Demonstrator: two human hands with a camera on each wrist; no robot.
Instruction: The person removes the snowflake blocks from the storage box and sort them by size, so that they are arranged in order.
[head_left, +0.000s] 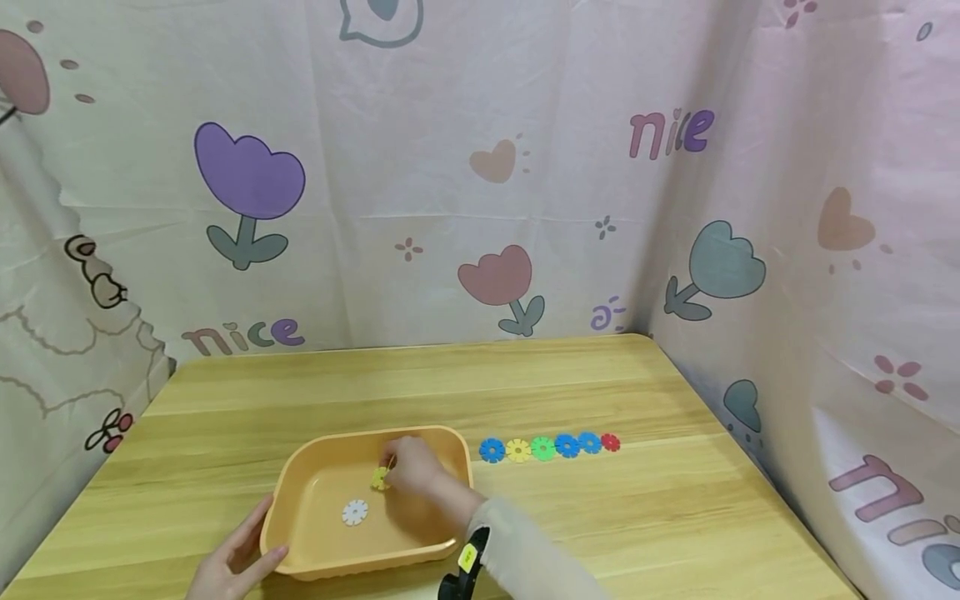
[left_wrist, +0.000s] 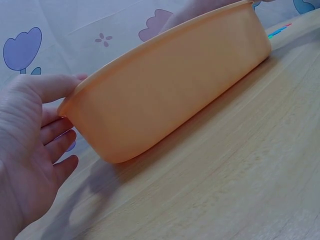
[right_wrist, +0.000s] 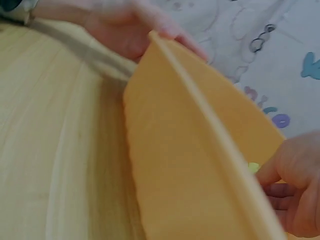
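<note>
R hand (head_left: 415,468) pinches 1+ yellow disc (head_left: 378,478), L hand (head_left: 234,560) grips 1 tub (head_left: 317,521) (w/ 1 white disc (head_left: 349,512)), 6 discs (head_left: 536,448) alongside.

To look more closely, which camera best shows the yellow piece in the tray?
The head view: from above the tray, most of the yellow piece shows. Right wrist shows only a sliver; in left wrist, the tray hides it.

Before me is a curtained-off nook: flower-printed cloth (head_left: 420,192) (rather creased from here) hangs behind and either side of the wood-grain table (head_left: 675,508).
</note>
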